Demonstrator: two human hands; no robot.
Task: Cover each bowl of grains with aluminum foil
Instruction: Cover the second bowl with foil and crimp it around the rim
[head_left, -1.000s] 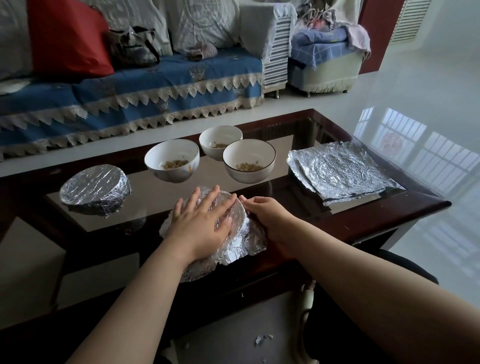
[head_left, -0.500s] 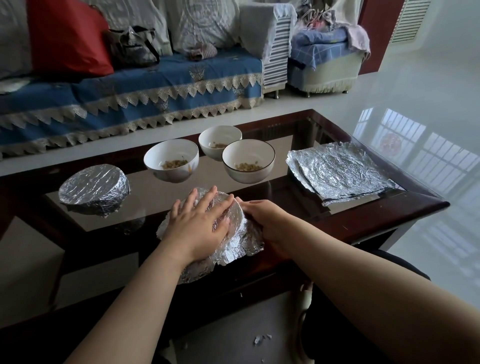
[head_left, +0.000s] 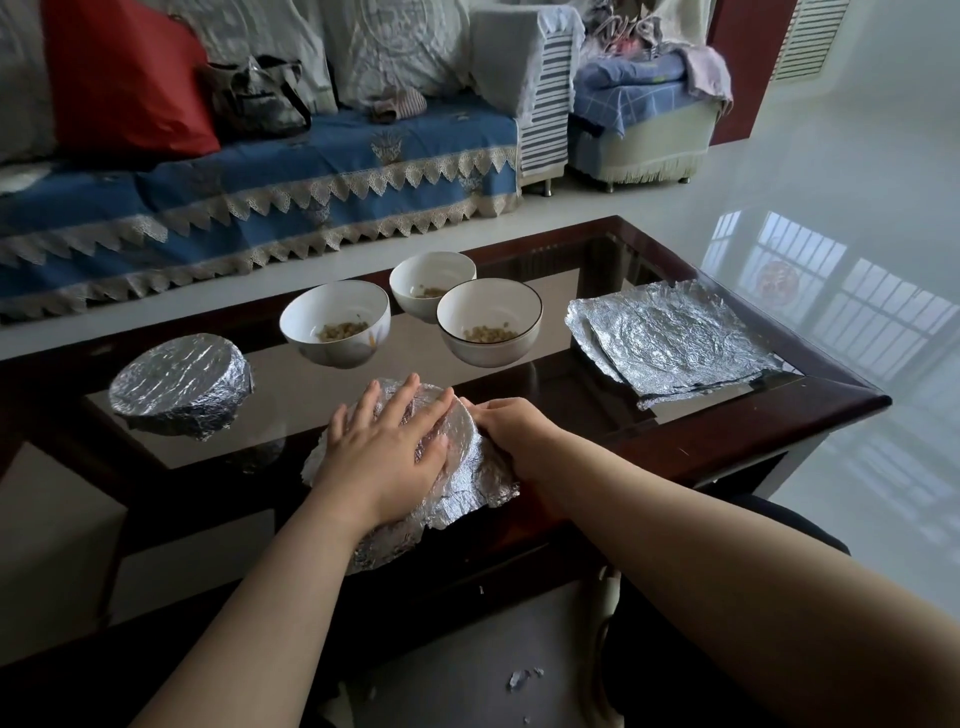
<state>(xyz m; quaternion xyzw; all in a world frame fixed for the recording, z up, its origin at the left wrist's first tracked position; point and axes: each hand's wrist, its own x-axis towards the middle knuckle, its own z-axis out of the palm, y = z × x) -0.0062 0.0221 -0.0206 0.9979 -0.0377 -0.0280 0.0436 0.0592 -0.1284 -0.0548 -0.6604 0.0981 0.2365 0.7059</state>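
A bowl draped in a crinkled foil sheet (head_left: 467, 483) sits near the table's front edge. My left hand (head_left: 387, 447) lies flat on its top with fingers spread, pressing the foil down. My right hand (head_left: 511, 428) presses the foil against the bowl's right side, its fingers hidden behind the foil edge. A fully foil-wrapped bowl (head_left: 179, 384) stands at the left. Behind are three open white bowls holding grains: left (head_left: 335, 322), back (head_left: 432, 283), right (head_left: 488, 319). A stack of foil sheets (head_left: 672, 340) lies at the right.
The glass-topped table has a dark wood frame (head_left: 737, 441). A blue-covered sofa (head_left: 260, 192) with a red cushion runs behind it. Small foil scraps (head_left: 522, 678) lie on the floor by my legs. Glossy white floor stretches to the right.
My right hand has slid a little along the foil at the bowl's right side, pushing it closer to the rim. My left hand stays flat on top.
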